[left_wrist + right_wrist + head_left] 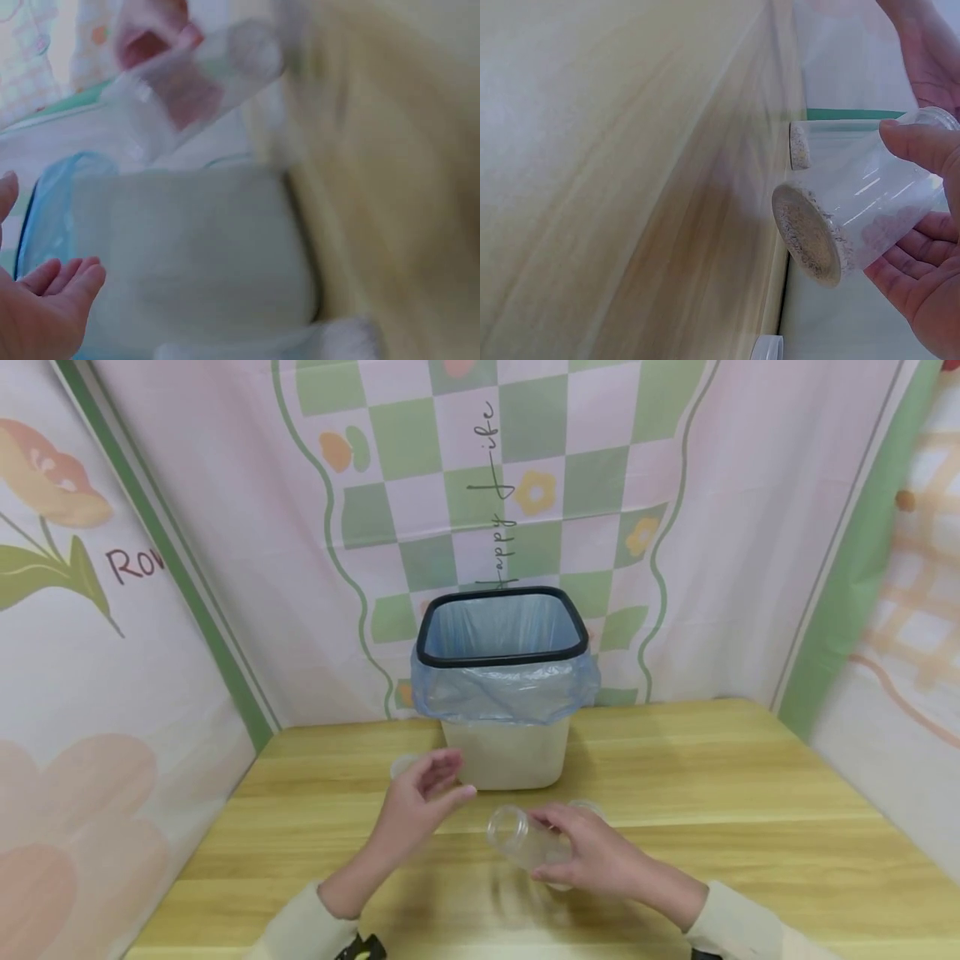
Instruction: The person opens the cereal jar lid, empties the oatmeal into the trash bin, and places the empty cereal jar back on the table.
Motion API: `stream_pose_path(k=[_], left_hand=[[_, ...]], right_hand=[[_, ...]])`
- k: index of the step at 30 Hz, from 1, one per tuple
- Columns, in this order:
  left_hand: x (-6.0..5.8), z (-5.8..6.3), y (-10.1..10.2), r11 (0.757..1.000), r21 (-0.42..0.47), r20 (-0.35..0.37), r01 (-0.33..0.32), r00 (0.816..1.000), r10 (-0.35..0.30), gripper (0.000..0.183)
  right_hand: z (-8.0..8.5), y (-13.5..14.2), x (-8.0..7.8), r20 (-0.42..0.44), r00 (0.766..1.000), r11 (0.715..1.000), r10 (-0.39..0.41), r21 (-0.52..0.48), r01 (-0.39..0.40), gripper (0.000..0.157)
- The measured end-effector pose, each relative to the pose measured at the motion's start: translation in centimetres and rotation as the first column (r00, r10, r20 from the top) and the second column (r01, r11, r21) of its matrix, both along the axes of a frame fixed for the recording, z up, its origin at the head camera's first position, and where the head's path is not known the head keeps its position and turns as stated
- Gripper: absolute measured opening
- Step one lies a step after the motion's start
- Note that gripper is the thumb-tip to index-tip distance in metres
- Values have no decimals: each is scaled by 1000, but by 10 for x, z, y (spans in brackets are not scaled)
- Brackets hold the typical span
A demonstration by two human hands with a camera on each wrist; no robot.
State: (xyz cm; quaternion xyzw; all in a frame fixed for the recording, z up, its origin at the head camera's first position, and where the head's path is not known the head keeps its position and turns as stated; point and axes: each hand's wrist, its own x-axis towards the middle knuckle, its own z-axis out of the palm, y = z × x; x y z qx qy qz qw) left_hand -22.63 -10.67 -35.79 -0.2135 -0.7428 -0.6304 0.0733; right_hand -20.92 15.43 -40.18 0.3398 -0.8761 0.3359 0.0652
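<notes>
My right hand (pixel 596 852) grips a clear plastic jar (pixel 528 843), tilted over the table with its mouth toward the left. Brownish grains (pixel 806 236) cover its bottom in the right wrist view. Holding nothing, my left hand (pixel 420 802) hovers with loosely bent fingers and the thumb apart, in front of the bin's left side. A second clear jar (pixel 402 766) shows partly behind the left hand; the right wrist view has this jar (pixel 832 139) standing, with grains at its base. Beyond my right hand, the rim of another clear container (pixel 587 807) peeks out, mostly hidden.
A pale waste bin (pixel 510 756) with a black rim ring (pixel 502 660) and a blue plastic liner (pixel 506 689) stands at the table's back. Under everything is a wood-grain table (pixel 712 777). Patterned curtains (pixel 405 443) hang close behind and along both sides.
</notes>
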Motion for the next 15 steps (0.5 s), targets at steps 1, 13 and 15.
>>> stream_pose_path(k=[1, 13, 15], left_hand=[[-2, 6, -3, 1000, 10, -32, -21, 999, 21, 50], [-40, 57, -24, 974, 49, -333, -222, 915, 226, 44], [-47, 60, -25, 970, 55, -358, -236, 903, 240, 45]], right_hand=[[1, 0, 0, -5, 1000, 1000, 4, -1, -4, 60], [4, 3, 4, -50, 998, 1000, -27, 11, 27, 59], [4, 4, 5, -46, 999, 1000, -27, 7, 27, 59]])
